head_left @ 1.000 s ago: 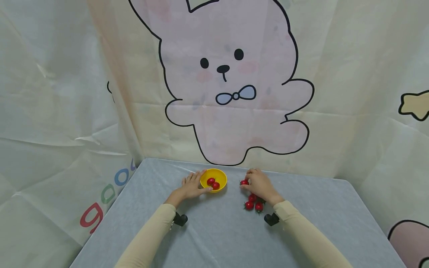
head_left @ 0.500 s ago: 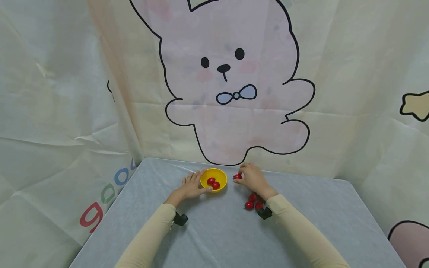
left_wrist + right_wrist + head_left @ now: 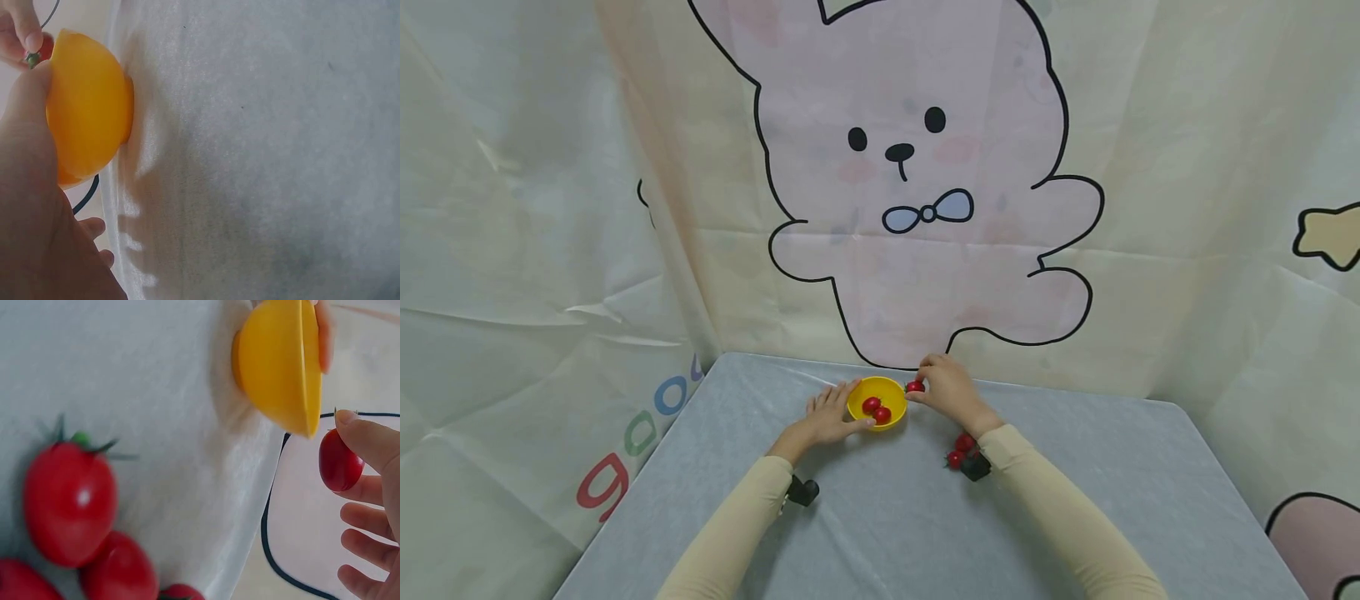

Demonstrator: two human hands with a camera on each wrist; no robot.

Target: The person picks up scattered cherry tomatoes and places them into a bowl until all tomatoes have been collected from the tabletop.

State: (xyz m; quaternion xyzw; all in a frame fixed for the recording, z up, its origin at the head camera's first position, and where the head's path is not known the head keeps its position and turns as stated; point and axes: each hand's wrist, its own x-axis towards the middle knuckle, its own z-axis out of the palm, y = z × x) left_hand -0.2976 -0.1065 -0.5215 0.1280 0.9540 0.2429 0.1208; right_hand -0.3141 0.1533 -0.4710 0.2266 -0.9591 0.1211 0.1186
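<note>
Head view, lower centre: your spread left hand (image 3: 827, 421) touches a round yellow bowl (image 3: 890, 390) holding two oval red tomatoes (image 3: 882, 415); beside it, your right hand (image 3: 950, 389) pinches a third tomato (image 3: 914, 387). Left wrist, upper left: the bowl's foot (image 3: 129, 111), unseen from the head. Right wrist, lower left: four loose tomatoes (image 3: 70, 506).

Two tomatoes (image 3: 871, 405) in bowl (image 3: 896, 397), bowl on table (image 3: 880, 517), tomato cluster (image 3: 963, 447) nearer, to right

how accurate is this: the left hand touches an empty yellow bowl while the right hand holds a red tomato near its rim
The yellow bowl is not empty: the head view shows two red tomatoes inside it. The left hand does touch it, and the right hand holds another red tomato near its rim.
</note>
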